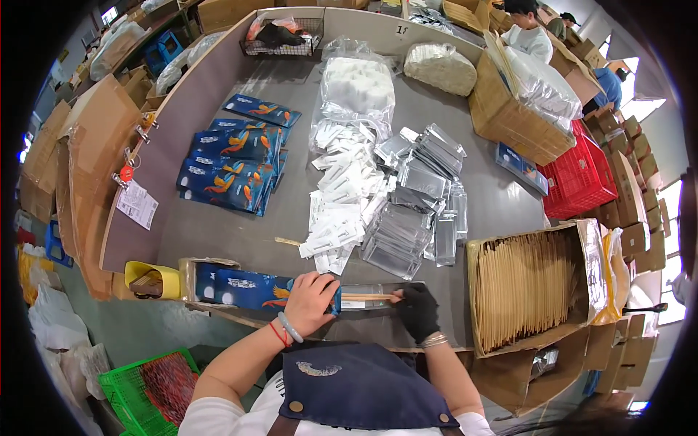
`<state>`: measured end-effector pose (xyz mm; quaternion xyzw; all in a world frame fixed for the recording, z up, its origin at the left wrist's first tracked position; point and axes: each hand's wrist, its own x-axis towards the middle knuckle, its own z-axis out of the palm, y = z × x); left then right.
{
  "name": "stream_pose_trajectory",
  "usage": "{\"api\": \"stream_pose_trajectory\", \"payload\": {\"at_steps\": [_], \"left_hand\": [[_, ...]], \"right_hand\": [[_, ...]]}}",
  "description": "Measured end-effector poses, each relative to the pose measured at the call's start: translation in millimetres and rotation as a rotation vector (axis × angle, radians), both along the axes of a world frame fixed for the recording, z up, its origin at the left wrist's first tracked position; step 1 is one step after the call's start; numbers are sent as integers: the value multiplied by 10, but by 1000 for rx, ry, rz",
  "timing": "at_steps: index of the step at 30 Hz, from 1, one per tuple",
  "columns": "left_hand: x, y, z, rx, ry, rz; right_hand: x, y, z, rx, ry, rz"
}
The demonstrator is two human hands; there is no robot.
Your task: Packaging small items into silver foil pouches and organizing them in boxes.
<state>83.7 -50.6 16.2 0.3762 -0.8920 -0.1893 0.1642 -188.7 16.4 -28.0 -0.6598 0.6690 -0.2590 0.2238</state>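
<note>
At the frame's lower centre, the left hand lies over 1 blue packet, likely steadying it; whether it pinches, I can't tell. The gloved right hand pinches thin sticks, seemingly keeping them aligned.

The counter's far left corner is being occupied by a wire basket, its far edge by a pale block; its right edge is being flanked by a red crate.

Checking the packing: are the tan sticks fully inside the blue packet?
No: a length of the tan sticks shows outside the blue packet, up to the gloved right hand.
</note>
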Motion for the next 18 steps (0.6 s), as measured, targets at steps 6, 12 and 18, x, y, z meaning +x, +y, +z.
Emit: {"api": "stream_pose_trajectory", "payload": {"at_steps": [6,12,18], "left_hand": [[-81,-57,-55,-5,45,-17],[-181,-151,236,98,-380,-301],[524,-848,413,-165,-196,-81]], "right_hand": [[879,-159,231,-6,-511,127],[391,-128,399,-98,332,254],[226,-52,604,96,228,0]]}}
